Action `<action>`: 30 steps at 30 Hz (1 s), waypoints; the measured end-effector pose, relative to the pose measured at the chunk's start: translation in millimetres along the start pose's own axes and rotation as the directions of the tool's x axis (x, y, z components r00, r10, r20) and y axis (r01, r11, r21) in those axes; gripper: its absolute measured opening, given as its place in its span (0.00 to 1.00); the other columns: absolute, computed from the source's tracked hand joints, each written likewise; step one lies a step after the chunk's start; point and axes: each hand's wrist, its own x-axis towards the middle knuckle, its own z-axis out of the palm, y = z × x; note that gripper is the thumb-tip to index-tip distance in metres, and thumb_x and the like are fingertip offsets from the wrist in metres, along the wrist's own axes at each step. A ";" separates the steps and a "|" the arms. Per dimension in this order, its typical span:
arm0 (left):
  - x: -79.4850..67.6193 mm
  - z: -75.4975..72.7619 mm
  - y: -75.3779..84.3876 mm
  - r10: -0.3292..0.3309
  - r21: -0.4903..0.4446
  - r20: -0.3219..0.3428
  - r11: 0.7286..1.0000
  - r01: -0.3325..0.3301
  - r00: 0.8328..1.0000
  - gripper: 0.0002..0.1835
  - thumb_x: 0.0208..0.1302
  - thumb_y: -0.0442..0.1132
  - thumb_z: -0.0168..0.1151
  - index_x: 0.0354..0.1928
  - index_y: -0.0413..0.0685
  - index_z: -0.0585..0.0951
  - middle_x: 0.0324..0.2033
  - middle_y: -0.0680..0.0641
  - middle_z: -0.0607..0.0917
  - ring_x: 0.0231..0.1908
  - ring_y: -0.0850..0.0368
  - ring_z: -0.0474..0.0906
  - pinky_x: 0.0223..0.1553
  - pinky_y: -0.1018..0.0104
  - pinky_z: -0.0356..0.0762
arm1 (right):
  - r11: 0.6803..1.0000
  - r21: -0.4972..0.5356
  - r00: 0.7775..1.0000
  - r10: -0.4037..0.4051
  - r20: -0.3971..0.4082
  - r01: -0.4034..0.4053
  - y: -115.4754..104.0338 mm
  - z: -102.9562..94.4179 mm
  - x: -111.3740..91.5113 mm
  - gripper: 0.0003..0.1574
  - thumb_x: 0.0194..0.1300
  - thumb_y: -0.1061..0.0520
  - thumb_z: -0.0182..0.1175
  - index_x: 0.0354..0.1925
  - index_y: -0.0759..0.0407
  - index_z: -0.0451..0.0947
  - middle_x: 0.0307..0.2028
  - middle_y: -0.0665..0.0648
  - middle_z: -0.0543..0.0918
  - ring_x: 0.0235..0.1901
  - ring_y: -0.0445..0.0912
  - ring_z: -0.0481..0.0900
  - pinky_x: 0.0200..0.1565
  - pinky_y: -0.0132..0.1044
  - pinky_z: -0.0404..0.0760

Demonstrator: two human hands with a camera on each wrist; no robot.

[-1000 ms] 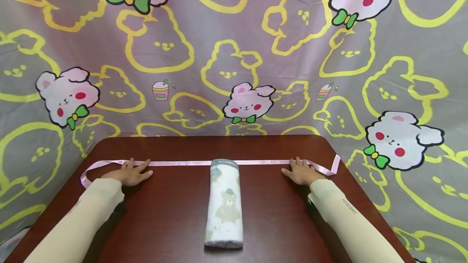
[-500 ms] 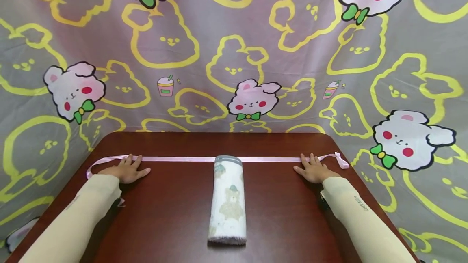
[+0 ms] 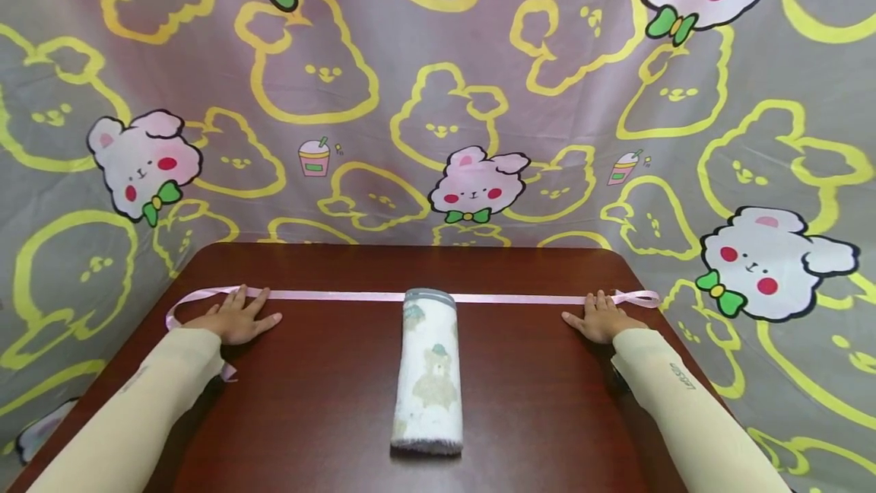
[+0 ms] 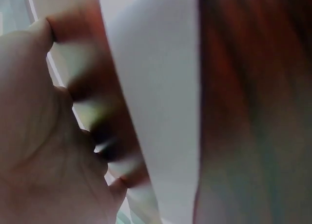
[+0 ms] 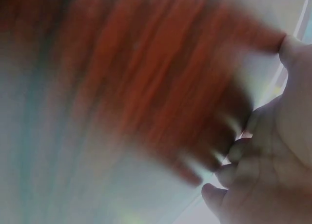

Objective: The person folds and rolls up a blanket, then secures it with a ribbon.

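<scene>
A pink satin ribbon (image 3: pixel 328 295) runs nearly straight across the far part of the table. On top of it lies a rolled white towel (image 3: pixel 424 371) with a bear print and a grey band, its far end covering the ribbon's middle. My left hand (image 3: pixel 236 319) lies flat with spread fingers over the ribbon at the left; the ribbon's tail curls back under the wrist. At the right, my right hand (image 3: pixel 601 319) rests palm down, fingertips on the ribbon, which ends in a small loop beyond them. The left wrist view shows a broad ribbon stretch (image 4: pixel 161 107) beside the palm.
The dark brown wooden table (image 3: pixel 315 402) has rounded far corners. A grey cloth backdrop (image 3: pixel 383 44) printed with yellow outlines and white rabbits hangs close behind and along both sides. Cream sleeves (image 3: pixel 130 409) cover both forearms.
My right hand has slid outward to the right along the ribbon, whose right tail has gone from a bent strip to a loop. The left hand stays in place on the ribbon.
</scene>
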 end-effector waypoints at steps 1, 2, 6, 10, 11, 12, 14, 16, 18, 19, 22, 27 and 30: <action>0.4 -0.3 0.5 0.003 0.004 -0.003 1.000 -0.003 1.000 0.46 0.59 0.69 0.34 0.67 0.39 0.45 0.61 0.23 0.39 0.59 0.25 0.33 0.51 0.31 0.33 | 1.000 -0.002 1.000 0.001 -0.004 -0.001 0.8 0.1 -1.0 0.61 0.60 0.26 0.32 0.60 0.82 0.43 0.60 0.82 0.41 0.60 0.72 0.40 0.55 0.63 0.44; 1.2 -0.7 0.6 0.000 0.006 -0.002 1.000 0.000 1.000 0.46 0.59 0.69 0.34 0.67 0.40 0.45 0.61 0.23 0.38 0.59 0.25 0.33 0.51 0.31 0.33 | 1.000 -0.004 1.000 0.004 -0.006 -0.004 1.6 0.1 -1.9 0.61 0.60 0.26 0.32 0.60 0.82 0.43 0.60 0.82 0.41 0.60 0.72 0.40 0.55 0.63 0.44; 5.7 -2.9 0.1 0.005 0.000 -0.010 1.000 -0.005 1.000 0.46 0.59 0.69 0.33 0.67 0.41 0.44 0.62 0.24 0.38 0.59 0.26 0.32 0.51 0.31 0.32 | 0.999 -0.027 0.999 0.019 -0.029 -0.020 3.2 -0.1 -4.7 0.60 0.61 0.28 0.33 0.60 0.83 0.43 0.59 0.83 0.42 0.59 0.72 0.41 0.55 0.64 0.47; 6.3 -3.1 -2.0 -0.013 -0.059 0.011 0.998 0.014 1.000 0.48 0.57 0.71 0.35 0.68 0.42 0.43 0.62 0.25 0.37 0.59 0.27 0.29 0.51 0.31 0.28 | 0.999 -0.041 0.999 0.010 -0.037 -0.012 2.4 0.1 -4.2 0.59 0.62 0.29 0.34 0.60 0.83 0.43 0.59 0.83 0.44 0.59 0.72 0.42 0.54 0.64 0.49; 5.2 -2.6 -2.4 -0.018 -0.075 0.021 0.997 0.020 1.000 0.48 0.56 0.71 0.36 0.68 0.42 0.43 0.62 0.25 0.36 0.59 0.27 0.28 0.50 0.31 0.27 | 0.999 -0.041 1.000 0.007 -0.029 -0.008 2.3 0.5 -4.1 0.59 0.62 0.29 0.34 0.60 0.83 0.43 0.59 0.83 0.44 0.59 0.72 0.42 0.54 0.64 0.49; 6.3 0.2 -5.1 -0.031 -0.078 0.025 0.996 0.033 0.999 0.49 0.56 0.71 0.36 0.68 0.44 0.42 0.62 0.25 0.35 0.59 0.27 0.27 0.50 0.31 0.26 | 0.999 -0.039 1.000 0.003 -0.021 -0.004 2.2 0.7 -4.2 0.59 0.62 0.28 0.34 0.60 0.83 0.43 0.59 0.83 0.43 0.59 0.72 0.42 0.54 0.64 0.49; 4.8 2.4 -6.5 -0.034 -0.101 0.042 0.994 0.038 0.999 0.49 0.54 0.72 0.36 0.68 0.47 0.40 0.61 0.25 0.34 0.59 0.27 0.26 0.50 0.32 0.25 | 1.000 -0.031 1.000 0.002 0.001 -0.002 2.6 1.1 -5.6 0.60 0.61 0.28 0.34 0.60 0.83 0.42 0.59 0.83 0.42 0.59 0.72 0.41 0.54 0.64 0.48; 4.9 5.7 -8.7 -0.033 -0.101 0.049 0.994 0.037 0.998 0.49 0.54 0.73 0.36 0.68 0.50 0.39 0.61 0.25 0.34 0.59 0.27 0.25 0.50 0.32 0.24 | 1.000 -0.024 1.000 0.007 0.013 -0.007 2.9 0.8 -8.2 0.60 0.61 0.28 0.34 0.60 0.82 0.42 0.60 0.82 0.42 0.60 0.72 0.40 0.55 0.63 0.47; 4.9 7.0 -9.6 -0.020 -0.103 0.053 0.994 0.026 0.998 0.49 0.54 0.73 0.35 0.68 0.51 0.38 0.61 0.25 0.33 0.58 0.27 0.25 0.50 0.32 0.24 | 1.000 -0.017 1.000 0.010 0.008 -0.010 3.0 0.7 -10.9 0.59 0.62 0.28 0.34 0.60 0.83 0.42 0.60 0.82 0.41 0.60 0.72 0.39 0.55 0.64 0.46; 4.3 6.7 -8.9 -0.015 -0.103 0.057 0.994 0.021 0.998 0.49 0.54 0.73 0.35 0.68 0.51 0.38 0.61 0.24 0.34 0.58 0.27 0.25 0.50 0.32 0.24 | 1.000 -0.016 1.000 0.011 0.007 -0.011 2.9 0.5 -12.4 0.59 0.62 0.29 0.35 0.60 0.83 0.42 0.60 0.82 0.41 0.59 0.72 0.39 0.55 0.64 0.46; 1.5 7.0 -6.5 -0.023 -0.060 0.056 0.998 0.026 0.998 0.48 0.55 0.72 0.35 0.68 0.46 0.40 0.61 0.24 0.35 0.59 0.27 0.26 0.51 0.32 0.26 | 1.000 -0.015 1.000 0.012 0.013 -0.012 1.7 0.6 -16.0 0.59 0.62 0.29 0.35 0.60 0.83 0.42 0.60 0.82 0.41 0.59 0.72 0.39 0.55 0.64 0.46; -6.9 6.2 -3.0 -0.038 -0.045 0.053 0.998 0.040 0.998 0.49 0.56 0.72 0.34 0.67 0.41 0.43 0.61 0.24 0.36 0.59 0.26 0.29 0.51 0.32 0.28 | 1.000 -0.008 1.000 0.009 0.018 -0.009 -1.7 1.7 -19.7 0.59 0.62 0.29 0.35 0.60 0.83 0.42 0.59 0.83 0.42 0.59 0.72 0.40 0.54 0.64 0.47; -1.0 11.9 -10.9 -0.056 -0.055 0.058 0.997 0.060 0.997 0.51 0.53 0.75 0.32 0.68 0.45 0.40 0.62 0.26 0.35 0.59 0.28 0.27 0.51 0.32 0.27 | 1.000 -0.011 1.000 0.015 0.008 -0.014 -1.3 4.7 -19.6 0.60 0.61 0.28 0.35 0.60 0.83 0.42 0.59 0.83 0.42 0.59 0.72 0.40 0.54 0.64 0.47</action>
